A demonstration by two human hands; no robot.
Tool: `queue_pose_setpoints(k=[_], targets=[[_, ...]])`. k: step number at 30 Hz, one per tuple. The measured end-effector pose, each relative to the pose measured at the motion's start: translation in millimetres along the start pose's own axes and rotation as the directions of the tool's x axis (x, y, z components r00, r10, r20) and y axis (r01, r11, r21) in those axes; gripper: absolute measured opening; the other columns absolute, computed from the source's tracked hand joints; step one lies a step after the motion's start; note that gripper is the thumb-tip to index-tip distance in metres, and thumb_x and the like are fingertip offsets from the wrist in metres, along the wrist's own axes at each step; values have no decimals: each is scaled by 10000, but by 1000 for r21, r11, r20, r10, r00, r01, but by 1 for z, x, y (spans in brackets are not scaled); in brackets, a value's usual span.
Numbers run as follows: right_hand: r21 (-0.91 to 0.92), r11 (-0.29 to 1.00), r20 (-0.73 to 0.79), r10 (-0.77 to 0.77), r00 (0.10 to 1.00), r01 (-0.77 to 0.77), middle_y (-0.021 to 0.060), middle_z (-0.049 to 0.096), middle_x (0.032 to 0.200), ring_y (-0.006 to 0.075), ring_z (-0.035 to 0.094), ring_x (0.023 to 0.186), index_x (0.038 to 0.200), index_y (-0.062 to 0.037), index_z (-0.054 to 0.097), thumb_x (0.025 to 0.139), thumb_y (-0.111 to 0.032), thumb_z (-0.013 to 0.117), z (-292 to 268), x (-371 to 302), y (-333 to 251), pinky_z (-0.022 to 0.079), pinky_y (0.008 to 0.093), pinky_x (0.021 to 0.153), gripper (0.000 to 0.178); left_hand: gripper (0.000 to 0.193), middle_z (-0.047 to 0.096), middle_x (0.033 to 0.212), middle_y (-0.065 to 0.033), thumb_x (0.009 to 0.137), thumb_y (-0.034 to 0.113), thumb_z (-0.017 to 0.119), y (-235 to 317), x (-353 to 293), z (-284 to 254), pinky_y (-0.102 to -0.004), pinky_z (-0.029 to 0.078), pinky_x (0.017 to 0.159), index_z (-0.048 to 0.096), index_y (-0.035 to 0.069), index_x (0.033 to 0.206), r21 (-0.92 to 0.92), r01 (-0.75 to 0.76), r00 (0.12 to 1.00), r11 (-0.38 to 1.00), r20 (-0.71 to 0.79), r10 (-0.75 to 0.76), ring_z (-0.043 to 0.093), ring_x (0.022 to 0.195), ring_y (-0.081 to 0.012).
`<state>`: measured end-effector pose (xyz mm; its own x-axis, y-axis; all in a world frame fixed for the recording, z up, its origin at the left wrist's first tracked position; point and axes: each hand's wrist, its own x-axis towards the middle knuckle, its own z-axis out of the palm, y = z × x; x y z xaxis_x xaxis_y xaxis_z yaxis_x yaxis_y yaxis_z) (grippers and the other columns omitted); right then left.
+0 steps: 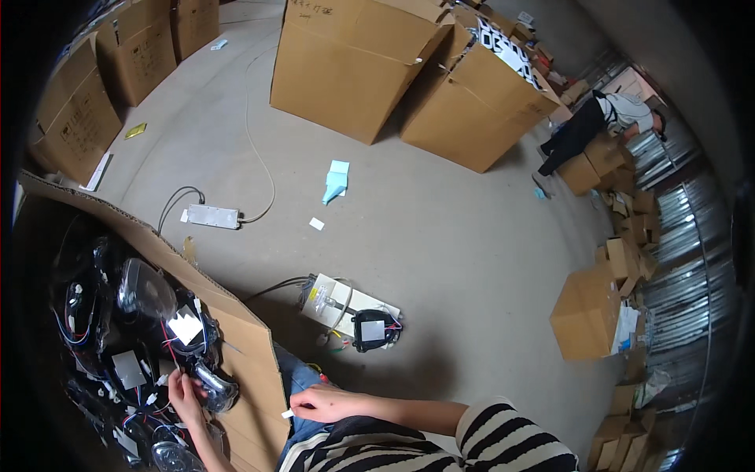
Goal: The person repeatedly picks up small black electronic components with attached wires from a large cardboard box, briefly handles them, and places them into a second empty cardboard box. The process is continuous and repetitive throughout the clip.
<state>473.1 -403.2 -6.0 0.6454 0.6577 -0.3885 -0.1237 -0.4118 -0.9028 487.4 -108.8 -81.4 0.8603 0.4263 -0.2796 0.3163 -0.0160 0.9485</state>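
Note:
At the lower left, a large open cardboard box holds several dark lamp units with clear lenses, wires and white connectors. My left hand reaches into it, fingers pinched at the end of a thin red wire. Beside those fingers lies a lamp with a shiny clear lens; a lamp unit with a white label sits just beyond. My right hand is closed in front of my body, at the box's near edge. Between its fingertips a small white piece shows; its kind is unclear.
On the floor ahead, a white device with cables stands beside a black lamp unit. A grey power box trails a cord. Big cartons stand at the back. Far right, a person bends over boxes.

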Motion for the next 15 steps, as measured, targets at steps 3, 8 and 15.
queue_pose_setpoints(k=[3, 8, 15], targets=[[-1, 1000, 14, -23, 1000, 23, 118, 544, 569, 244, 525, 505, 744, -29, 547, 761, -169, 464, 10, 2, -5, 364, 345, 478, 163, 203, 487, 575, -40, 854, 94, 419, 38, -42, -2, -165, 320, 333, 429, 28, 1046, 47, -22, 1000, 999, -5, 22, 404, 387, -59], [5, 997, 40, -71, 997, 71, 124, 540, 583, 268, 534, 548, 741, -30, 538, 759, -176, 466, 24, 8, -28, 376, 357, 507, 164, 85, 440, 524, 5, 844, 121, 432, 16, -98, -20, -158, 272, 311, 477, 55, 875, 159, -3, 977, 987, 210, -31, 351, 349, -48], [-55, 990, 76, -126, 989, 130, 120, 530, 582, 276, 524, 537, 761, -25, 520, 770, -163, 469, 46, 10, -45, 375, 359, 500, 148, 158, 570, 768, -75, 834, 105, 463, 41, -155, -26, -250, 412, 571, 567, 17, 914, 142, 171, 908, 975, 362, -211, 513, 656, -132]])
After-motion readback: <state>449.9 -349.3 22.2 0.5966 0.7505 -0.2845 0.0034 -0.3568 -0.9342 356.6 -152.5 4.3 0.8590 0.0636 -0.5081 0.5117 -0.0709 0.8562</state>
